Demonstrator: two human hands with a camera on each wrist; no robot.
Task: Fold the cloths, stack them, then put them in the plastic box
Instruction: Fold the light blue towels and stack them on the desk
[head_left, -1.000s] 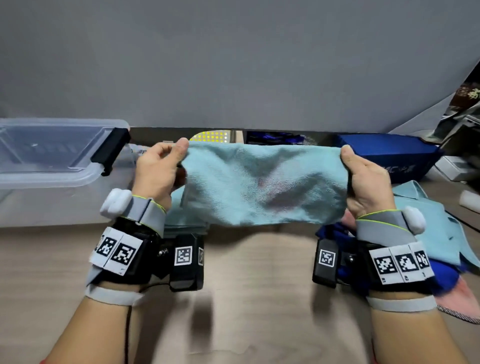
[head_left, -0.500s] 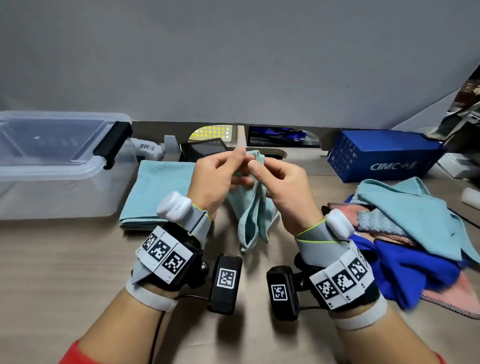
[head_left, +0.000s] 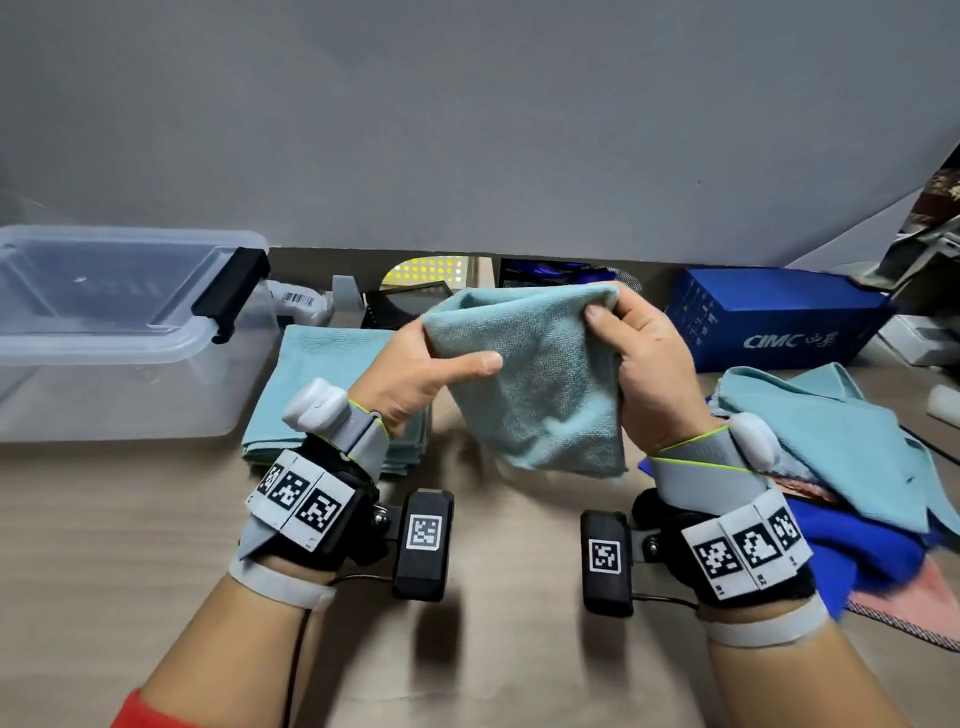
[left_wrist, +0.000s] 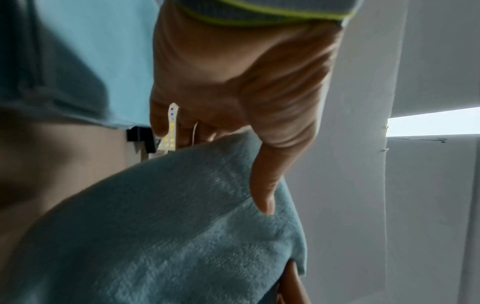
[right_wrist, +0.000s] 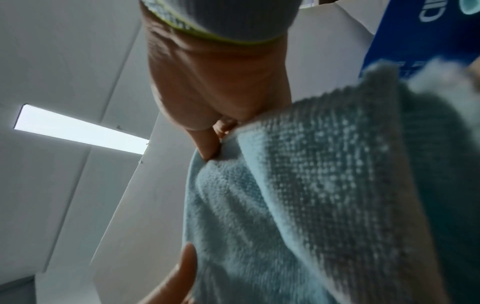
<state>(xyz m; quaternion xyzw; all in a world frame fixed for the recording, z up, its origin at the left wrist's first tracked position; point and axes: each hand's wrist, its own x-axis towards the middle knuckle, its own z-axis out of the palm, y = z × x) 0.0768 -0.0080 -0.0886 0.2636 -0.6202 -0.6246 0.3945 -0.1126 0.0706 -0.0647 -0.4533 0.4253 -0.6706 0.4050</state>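
I hold a light teal cloth (head_left: 540, 384), folded to a narrower hanging panel, up above the table centre. My left hand (head_left: 431, 364) pinches its upper left edge, thumb lying across the front. My right hand (head_left: 641, 353) pinches the upper right corner. In the wrist views the teal cloth (left_wrist: 166, 226) (right_wrist: 311, 195) fills the lower frame under each thumb. A stack of folded teal cloths (head_left: 322, 374) lies on the table behind my left wrist. The clear plastic box (head_left: 130, 332) stands at the left, open.
A heap of unfolded cloths (head_left: 831, 457), teal, blue and pink, lies at the right. A blue carton (head_left: 769, 317) stands behind it. Small devices (head_left: 395, 301) sit along the grey back wall. The wooden table (head_left: 498, 649) lies in front of my wrists.
The cloth went from stretched wide between both hands, to both hands meeting at the centre with it hanging doubled, to now being held apart again as a narrower folded panel.
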